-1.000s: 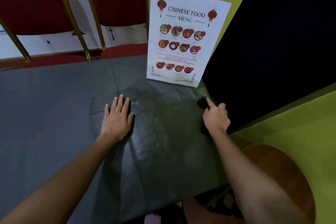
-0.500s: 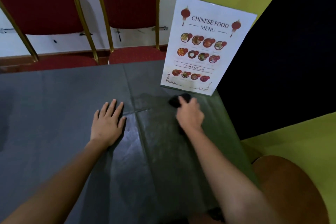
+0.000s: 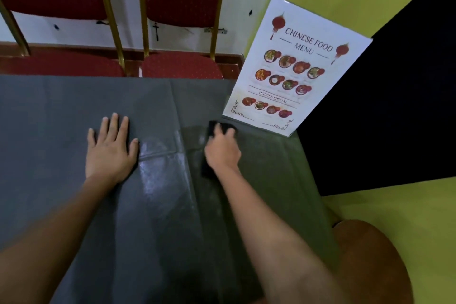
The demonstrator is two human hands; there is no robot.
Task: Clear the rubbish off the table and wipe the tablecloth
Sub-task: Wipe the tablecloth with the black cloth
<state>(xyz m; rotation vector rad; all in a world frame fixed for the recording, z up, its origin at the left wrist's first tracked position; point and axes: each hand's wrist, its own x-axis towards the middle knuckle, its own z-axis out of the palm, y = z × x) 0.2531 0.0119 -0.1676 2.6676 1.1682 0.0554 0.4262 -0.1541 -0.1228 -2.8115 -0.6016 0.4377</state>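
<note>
My right hand [image 3: 222,150], clamped on what looks like a dark wiping cloth [image 3: 217,128], has swept leftward below the white laminated menu card [image 3: 293,69]; left hand [image 3: 111,148] stays flat, steadying the grey tablecloth [image 3: 61,111] on the bench; wet streaks suggest wiping is underway

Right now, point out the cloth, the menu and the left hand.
cloth [image 3: 217,127], head view, dark edge past the fingers.
menu [image 3: 293,74], head view, middle of the sheet.
left hand [image 3: 111,150], head view, back of the hand.
</note>
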